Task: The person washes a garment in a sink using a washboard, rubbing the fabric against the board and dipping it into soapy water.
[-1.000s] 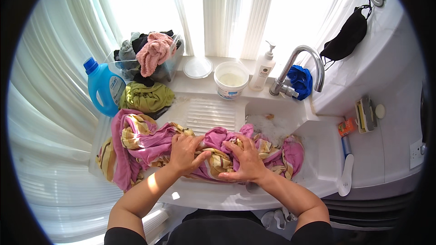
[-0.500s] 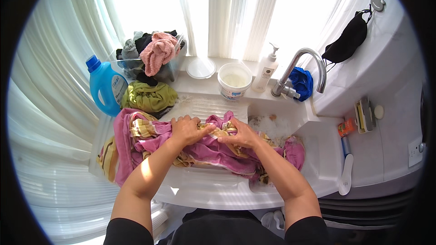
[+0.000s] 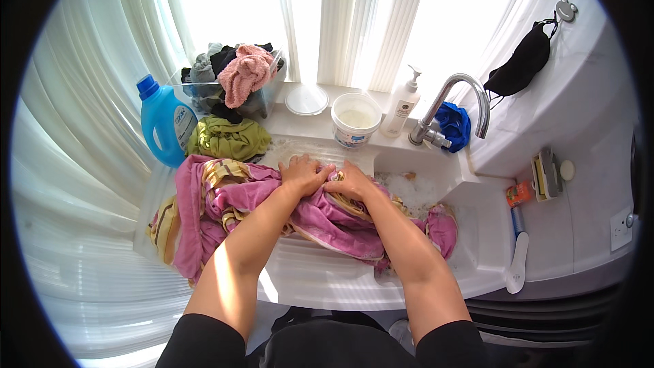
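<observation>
Both hands are pressed onto the pink and yellow cloth [image 3: 320,221] at the far end of the ribbed washboard [image 3: 320,153]. My left hand [image 3: 304,174] has its fingers curled down and bunched on a fold. My right hand [image 3: 351,184] lies just beside it, knuckles touching; its fingers look closed on the same fold, though the fingertips are tucked under and I cannot tell for sure. The cloth trails from under the fingers back toward me across the white sink [image 3: 477,259], one end spilling off to the left, the other into suds [image 3: 409,187] right of my right hand.

Judgement on the scrub: keep both palms flat on the fold, push along the ribs, don't lift, keep the loose end off the edge.

Beyond the fingertips: white tub [image 3: 355,119], pump bottle [image 3: 402,105], tap [image 3: 449,105]. Left of them: green cloth [image 3: 228,138], blue detergent jug [image 3: 163,123].

Against the frame one second back: both hands have moved away from me up the board and closed together; arms now more extended.
</observation>
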Available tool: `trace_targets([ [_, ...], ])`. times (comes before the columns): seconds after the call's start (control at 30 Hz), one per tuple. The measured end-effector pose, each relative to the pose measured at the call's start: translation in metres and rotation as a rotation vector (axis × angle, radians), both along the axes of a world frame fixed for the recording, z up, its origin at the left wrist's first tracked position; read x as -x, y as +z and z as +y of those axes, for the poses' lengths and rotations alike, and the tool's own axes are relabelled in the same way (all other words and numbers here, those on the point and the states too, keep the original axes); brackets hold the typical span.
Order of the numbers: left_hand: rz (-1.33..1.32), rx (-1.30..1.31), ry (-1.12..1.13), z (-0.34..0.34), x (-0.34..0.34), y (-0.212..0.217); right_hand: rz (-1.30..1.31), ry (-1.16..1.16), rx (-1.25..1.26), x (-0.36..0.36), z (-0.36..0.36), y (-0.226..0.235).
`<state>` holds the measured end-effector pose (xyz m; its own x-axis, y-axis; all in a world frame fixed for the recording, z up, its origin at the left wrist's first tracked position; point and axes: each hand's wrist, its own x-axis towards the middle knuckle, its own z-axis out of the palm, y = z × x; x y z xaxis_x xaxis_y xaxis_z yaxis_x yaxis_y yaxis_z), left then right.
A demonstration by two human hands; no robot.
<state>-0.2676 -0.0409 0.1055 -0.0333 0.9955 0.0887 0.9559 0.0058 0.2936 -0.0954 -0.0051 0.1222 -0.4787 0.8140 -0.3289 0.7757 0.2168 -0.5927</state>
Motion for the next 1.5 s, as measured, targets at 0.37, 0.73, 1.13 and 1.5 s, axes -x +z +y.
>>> trace_targets([
  [0.37, -0.151, -0.549, -0.496, -0.128, -0.005, 0.013, 0.384, 0.300, -0.879, -0.011, -0.128, 0.002],
  [0.73, 0.119, 0.189, -0.419, -0.067, 0.031, 0.050, 0.208, 0.325, 0.058, -0.033, -0.068, 0.054],
  [1.13, -0.184, -0.037, 0.155, -0.027, -0.013, 0.004, 0.163, -0.203, -0.618, -0.001, -0.037, -0.005],
  [1.5, -0.032, -0.437, -0.462, -0.196, -0.001, 0.019, 0.356, 0.299, -0.934, -0.058, -0.198, 0.011],
])
